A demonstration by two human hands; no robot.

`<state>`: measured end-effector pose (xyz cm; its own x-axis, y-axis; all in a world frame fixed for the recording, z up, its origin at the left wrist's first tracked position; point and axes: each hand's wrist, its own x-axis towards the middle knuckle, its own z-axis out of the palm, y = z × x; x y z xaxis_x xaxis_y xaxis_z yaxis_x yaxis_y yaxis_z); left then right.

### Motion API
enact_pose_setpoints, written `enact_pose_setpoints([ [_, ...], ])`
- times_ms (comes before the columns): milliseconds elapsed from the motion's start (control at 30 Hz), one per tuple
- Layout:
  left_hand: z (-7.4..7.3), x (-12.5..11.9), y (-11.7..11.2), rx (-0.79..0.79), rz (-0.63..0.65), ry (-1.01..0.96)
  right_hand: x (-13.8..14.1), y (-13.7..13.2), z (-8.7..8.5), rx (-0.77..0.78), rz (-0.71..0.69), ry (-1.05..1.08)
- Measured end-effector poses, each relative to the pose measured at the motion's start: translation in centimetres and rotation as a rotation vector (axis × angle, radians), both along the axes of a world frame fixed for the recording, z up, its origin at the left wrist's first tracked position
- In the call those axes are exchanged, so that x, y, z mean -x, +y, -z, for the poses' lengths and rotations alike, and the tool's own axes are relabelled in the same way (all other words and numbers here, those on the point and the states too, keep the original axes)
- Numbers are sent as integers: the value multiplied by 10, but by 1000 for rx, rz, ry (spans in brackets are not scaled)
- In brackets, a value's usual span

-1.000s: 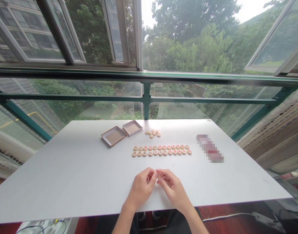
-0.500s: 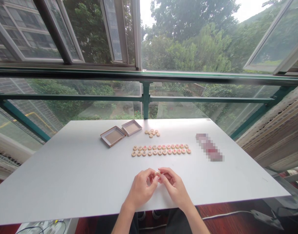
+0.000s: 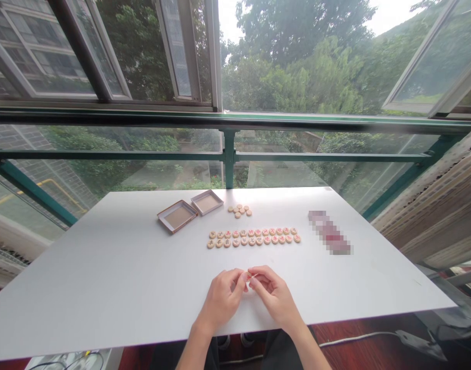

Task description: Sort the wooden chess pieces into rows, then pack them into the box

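Between the fingertips of both hands, above the near part of the table, is a round wooden Chinese chess piece [image 3: 248,277] with a red character. My left hand [image 3: 225,294] pinches it from the left, thumb and fingers closed. From the right, my right hand [image 3: 271,293] grips its edge with thumb and forefinger. Beyond the hands lie two rows of chess pieces [image 3: 252,241], side by side, with dark characters mostly at the left and red ones mostly at the right. Farther back sits a loose cluster of pieces [image 3: 242,211], their markings not readable.
A white table [image 3: 104,288] spans the view. Two shallow open box halves [image 3: 177,216] lie at the back left, touching or nearly so. On the right is a pixelated reddish item [image 3: 330,234]. A green railing [image 3: 230,159] and windows stand behind the table.
The chess piece has turned slightly between my fingers, its red character now facing me more. Both hands stay nearly in place. The rows and the cluster are unchanged; the view shifts slightly.
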<state>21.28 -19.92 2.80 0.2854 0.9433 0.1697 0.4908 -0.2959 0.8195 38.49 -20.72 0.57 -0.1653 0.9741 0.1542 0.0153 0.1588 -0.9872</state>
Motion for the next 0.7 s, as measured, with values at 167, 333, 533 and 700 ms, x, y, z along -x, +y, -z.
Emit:
enact_pose_setpoints([
  [167,-2,0,-1,0,7,-6,3,-2,-3,-56,18,-78],
  [333,-2,1,-1,-1,9,-12,1,-3,-2,-15,49,-84],
  [533,-2,1,-1,-25,35,28,0,-3,0,20,44,-35],
  [700,-4,1,-3,-15,17,19,0,-3,-2,25,23,6],
])
